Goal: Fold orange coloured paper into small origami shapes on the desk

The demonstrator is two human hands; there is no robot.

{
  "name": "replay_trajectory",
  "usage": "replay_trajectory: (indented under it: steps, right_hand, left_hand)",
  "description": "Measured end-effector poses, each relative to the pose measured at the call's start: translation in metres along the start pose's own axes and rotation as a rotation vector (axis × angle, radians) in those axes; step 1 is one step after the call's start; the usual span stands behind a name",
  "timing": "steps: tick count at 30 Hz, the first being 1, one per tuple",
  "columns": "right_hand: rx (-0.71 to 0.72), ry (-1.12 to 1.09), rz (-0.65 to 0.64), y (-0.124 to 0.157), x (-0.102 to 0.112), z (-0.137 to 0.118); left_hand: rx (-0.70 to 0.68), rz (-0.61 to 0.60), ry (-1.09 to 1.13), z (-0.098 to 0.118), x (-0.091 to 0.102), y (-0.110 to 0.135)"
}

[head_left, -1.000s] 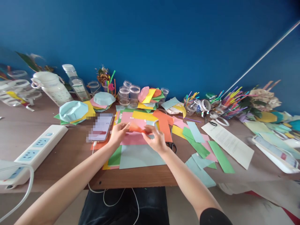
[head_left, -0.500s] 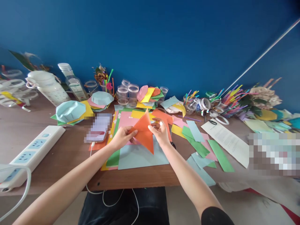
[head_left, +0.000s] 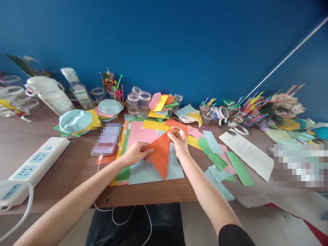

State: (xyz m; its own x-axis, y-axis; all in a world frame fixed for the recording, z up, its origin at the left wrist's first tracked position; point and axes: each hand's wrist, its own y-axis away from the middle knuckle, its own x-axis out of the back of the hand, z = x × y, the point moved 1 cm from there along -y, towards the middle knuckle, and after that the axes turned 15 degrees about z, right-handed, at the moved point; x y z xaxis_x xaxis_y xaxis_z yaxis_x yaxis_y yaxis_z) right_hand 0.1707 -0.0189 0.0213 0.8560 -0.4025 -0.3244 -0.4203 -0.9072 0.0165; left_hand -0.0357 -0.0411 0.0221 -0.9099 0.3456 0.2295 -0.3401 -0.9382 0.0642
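Observation:
Between my hands is a folded sheet of orange paper (head_left: 162,157), a triangle with one point hanging down toward me. My left hand (head_left: 138,152) pinches its left corner, thumb on top. At its upper right corner, the thumb and fingers of my right hand (head_left: 178,139) are closed on the edge. Under the folded piece lies a light blue sheet (head_left: 143,174), with a pink sheet (head_left: 142,132) and a green sheet (head_left: 123,175) around it. Parts of my fingers are hidden behind the orange paper.
A phone (head_left: 107,139) on a cable and a power strip (head_left: 36,167) lie to the left. Green paper strips (head_left: 239,167) and a printed page (head_left: 246,153) are on the right. Clear cups (head_left: 145,102), folded paper hats (head_left: 76,122) and colourful straws (head_left: 252,106) line the wall.
The orange paper has tilted flatter and lower, its bottom point shifting down toward me. My right hand has moved slightly right and up to its upper corner; my left hand keeps its pinch.

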Motion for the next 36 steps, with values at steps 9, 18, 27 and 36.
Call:
replay_trajectory:
  steps: [9,18,27,36]
  right_hand:
    - [-0.061,0.002,0.012,-0.004,0.003,-0.004]
    - [-0.122,-0.07,-0.008,-0.011,0.007,-0.004]
    - [-0.105,-0.073,0.074,-0.015,0.009,0.001]
    - [-0.176,-0.092,0.009,-0.017,0.011,0.0]
  left_hand:
    - [0.008,-0.054,-0.012,-0.001,-0.001,0.001]
    - [0.016,-0.096,-0.001,-0.004,0.001,0.0]
    - [0.016,-0.103,-0.035,-0.003,0.001,0.001]
    - [0.021,-0.126,-0.025,-0.002,0.002,0.001]
